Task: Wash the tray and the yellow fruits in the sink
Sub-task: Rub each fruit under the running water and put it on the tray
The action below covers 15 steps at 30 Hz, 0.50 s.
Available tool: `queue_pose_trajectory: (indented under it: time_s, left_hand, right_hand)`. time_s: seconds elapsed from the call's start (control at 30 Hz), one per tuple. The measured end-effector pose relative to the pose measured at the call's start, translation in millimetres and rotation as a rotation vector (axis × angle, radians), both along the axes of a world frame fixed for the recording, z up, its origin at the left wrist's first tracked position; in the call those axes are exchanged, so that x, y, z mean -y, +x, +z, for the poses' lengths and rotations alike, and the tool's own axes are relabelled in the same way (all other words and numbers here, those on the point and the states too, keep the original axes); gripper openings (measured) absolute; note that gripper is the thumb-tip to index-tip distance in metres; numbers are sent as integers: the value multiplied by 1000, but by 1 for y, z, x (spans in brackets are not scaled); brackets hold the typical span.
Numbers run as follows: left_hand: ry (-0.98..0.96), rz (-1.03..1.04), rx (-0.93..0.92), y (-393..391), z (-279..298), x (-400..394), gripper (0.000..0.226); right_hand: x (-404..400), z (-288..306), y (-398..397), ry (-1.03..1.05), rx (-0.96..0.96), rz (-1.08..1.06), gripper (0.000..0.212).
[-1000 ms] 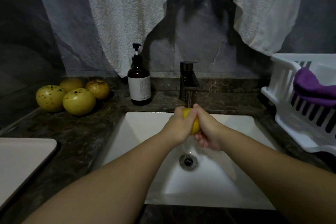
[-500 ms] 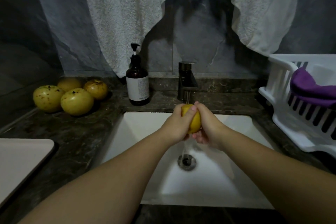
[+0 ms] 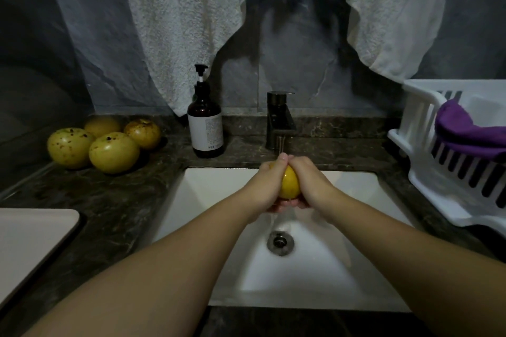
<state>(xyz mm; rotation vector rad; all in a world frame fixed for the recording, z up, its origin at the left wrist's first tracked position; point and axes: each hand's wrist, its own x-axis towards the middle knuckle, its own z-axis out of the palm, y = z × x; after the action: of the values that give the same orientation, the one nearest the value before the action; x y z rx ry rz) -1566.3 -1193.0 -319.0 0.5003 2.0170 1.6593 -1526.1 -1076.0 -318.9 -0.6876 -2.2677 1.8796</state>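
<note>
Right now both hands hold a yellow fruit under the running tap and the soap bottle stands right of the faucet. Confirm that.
One detail is wrong. The head view shows the soap bottle standing left of the faucet, not right. The rest holds: the left hand and right hand hold a yellow fruit under the running tap.

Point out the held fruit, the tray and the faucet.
fruit [image 3: 289, 185], head view, bare yellow skin between the hands
tray [image 3: 32, 235], head view, flat top surface
faucet [image 3: 280, 117], head view, dark body
</note>
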Motion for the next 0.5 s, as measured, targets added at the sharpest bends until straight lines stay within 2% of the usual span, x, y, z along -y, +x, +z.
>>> queue_pose_trajectory:
  time_s: [0.1,0.17,0.23,0.27,0.3,0.4,0.43,0.5]
  left_hand:
    - [-43,11,-189,-4,-6,0,59]
    - [-27,15,-168,-4,-6,0,63]
    - [37,28,4,-5,-3,-1,60]
    - [51,38,41,-4,-2,-1,58]
    - [59,47,32,-3,-2,0,58]
    - [-26,37,-177,-6,-9,-2,61]
    - [-32,37,-184,-6,-10,-2,61]
    - [29,34,-64,-5,-8,-4,57]
  right_hand:
    - [-1,-1,3,-169,125,24,72]
    - [-2,-3,1,-74,74,10,62]
    - [-2,-1,-1,72,-60,-8,37]
    - [-1,0,-1,82,-95,-12,33]
    - [-1,0,-2,77,-84,-6,35]
    - [1,1,-2,-102,52,-3,62]
    - [1,0,-3,-86,43,-5,62]
    - [0,-1,-5,61,-67,-34,51]
